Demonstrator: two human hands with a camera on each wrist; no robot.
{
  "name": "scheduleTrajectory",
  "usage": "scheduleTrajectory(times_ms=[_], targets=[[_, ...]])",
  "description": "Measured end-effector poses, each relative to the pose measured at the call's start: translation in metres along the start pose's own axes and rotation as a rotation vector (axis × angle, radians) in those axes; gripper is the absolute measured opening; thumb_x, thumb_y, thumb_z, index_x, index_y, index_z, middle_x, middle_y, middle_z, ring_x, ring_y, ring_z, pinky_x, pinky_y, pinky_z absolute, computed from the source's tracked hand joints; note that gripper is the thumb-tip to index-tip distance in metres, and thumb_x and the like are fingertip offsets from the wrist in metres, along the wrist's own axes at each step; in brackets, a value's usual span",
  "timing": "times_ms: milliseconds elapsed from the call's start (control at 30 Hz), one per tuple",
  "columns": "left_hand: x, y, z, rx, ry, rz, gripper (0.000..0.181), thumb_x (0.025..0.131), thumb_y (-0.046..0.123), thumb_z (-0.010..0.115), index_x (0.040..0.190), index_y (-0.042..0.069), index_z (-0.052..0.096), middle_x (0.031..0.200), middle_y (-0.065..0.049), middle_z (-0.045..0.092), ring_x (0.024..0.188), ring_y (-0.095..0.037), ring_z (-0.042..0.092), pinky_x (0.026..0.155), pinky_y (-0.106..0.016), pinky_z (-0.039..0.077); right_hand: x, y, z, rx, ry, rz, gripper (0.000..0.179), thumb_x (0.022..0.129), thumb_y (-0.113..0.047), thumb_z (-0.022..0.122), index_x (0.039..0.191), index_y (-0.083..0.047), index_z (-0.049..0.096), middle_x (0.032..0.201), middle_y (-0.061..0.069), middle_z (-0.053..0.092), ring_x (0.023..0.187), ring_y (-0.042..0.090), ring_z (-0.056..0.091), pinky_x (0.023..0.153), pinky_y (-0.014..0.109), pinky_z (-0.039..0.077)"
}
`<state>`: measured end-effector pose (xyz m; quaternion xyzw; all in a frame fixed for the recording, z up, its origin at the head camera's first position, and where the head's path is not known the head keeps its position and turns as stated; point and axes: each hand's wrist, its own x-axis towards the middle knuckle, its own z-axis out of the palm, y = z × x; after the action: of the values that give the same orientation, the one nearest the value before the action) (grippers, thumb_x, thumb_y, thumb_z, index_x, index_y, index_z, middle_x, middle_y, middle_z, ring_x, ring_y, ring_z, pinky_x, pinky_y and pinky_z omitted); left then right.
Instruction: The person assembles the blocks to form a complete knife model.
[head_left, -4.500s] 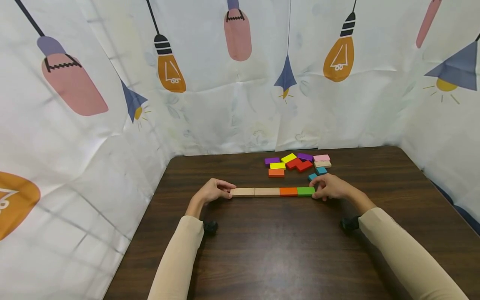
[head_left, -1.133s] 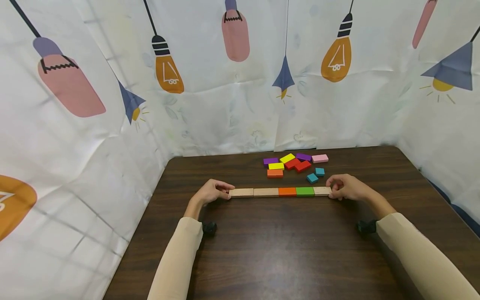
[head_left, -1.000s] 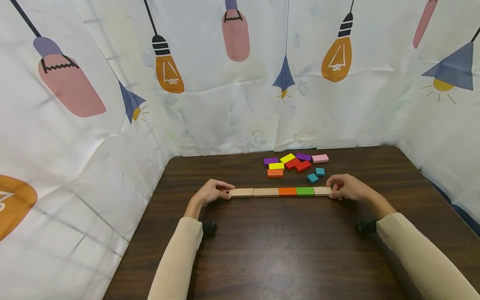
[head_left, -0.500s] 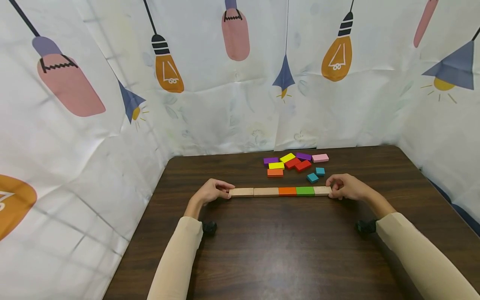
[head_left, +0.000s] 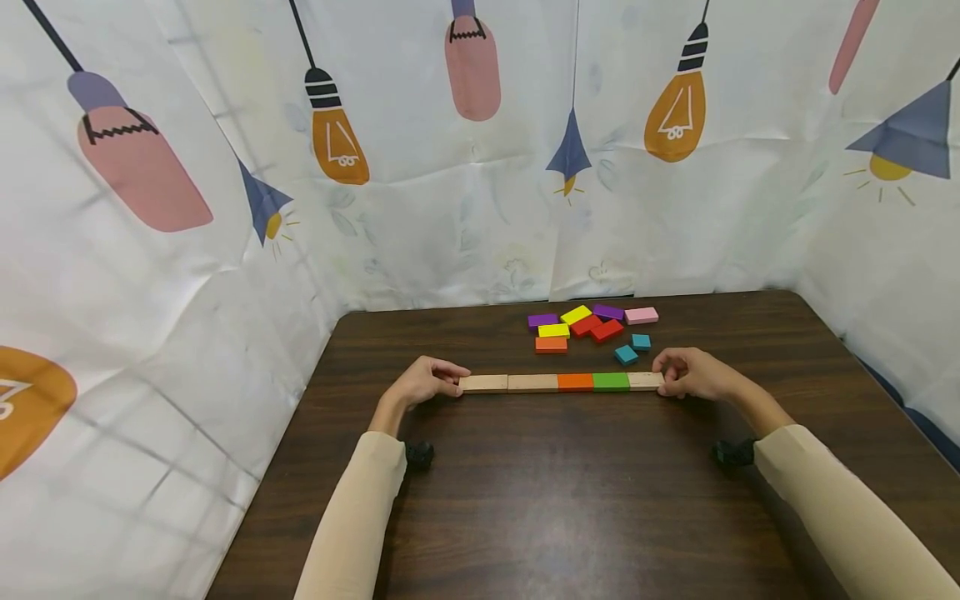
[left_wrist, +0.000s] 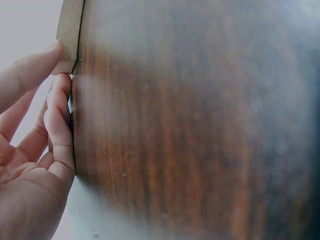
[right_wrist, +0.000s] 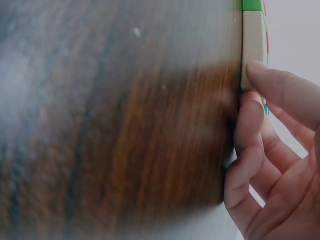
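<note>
Flat rectangular blocks lie end to end in a straight row across the dark wooden table. From the left come a plain wooden block (head_left: 483, 384), a second plain wooden block (head_left: 532, 383), an orange block (head_left: 575, 382), a green block (head_left: 611, 382) and a third plain wooden block (head_left: 643, 382). My left hand (head_left: 423, 383) pinches the row's left end; in the left wrist view the thumb lies along that wooden block (left_wrist: 71, 30). At the other end my right hand (head_left: 693, 373) pinches the third wooden block (right_wrist: 252, 37), thumb on its near side.
Behind the row lie loose blocks: purple (head_left: 543, 321), yellow (head_left: 554, 331), orange (head_left: 551, 344), red (head_left: 607, 331) and pink (head_left: 641, 316). Two small blue blocks (head_left: 626, 355) sit near my right hand. A lamp-patterned curtain (head_left: 480, 225) hangs behind the table (head_left: 540, 500).
Since the earliest frame, a plain wooden block has come from beside the pink block to the row's right end, and my right hand sits farther right. Over the last second both hands stay still.
</note>
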<state>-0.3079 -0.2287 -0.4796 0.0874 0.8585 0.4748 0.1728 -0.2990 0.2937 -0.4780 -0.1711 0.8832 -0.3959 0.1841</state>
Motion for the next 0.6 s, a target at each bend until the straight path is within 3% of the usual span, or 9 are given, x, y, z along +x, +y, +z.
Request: scheduleTrajectory(times_ms=[233, 600], targets=[[0.001, -0.002, 0.001, 0.004, 0.01, -0.003, 0.033, 0.089, 0.006, 0.079, 0.121, 0.01, 0.077, 0.104, -0.008, 0.072, 0.089, -0.016, 0.063, 0.08, -0.03, 0.052, 0.003, 0.0, -0.011, 0.022, -0.019, 0.022, 0.032, 0.098, -0.023, 0.071, 0.119, 0.0, 0.061, 0.084, 0.007, 0.062, 0.068, 0.019, 0.058, 0.058, 0.031, 0.05], [-0.001, -0.001, 0.0, -0.009, -0.014, -0.005, 0.032, 0.09, 0.004, 0.077, 0.122, 0.011, 0.076, 0.106, -0.009, 0.072, 0.091, -0.019, 0.065, 0.08, -0.032, 0.052, 0.035, 0.001, -0.039, -0.023, 0.153, 0.081, 0.037, 0.101, -0.02, 0.066, 0.128, 0.003, 0.054, 0.095, 0.012, 0.062, 0.079, 0.02, 0.061, 0.065, 0.032, 0.053]])
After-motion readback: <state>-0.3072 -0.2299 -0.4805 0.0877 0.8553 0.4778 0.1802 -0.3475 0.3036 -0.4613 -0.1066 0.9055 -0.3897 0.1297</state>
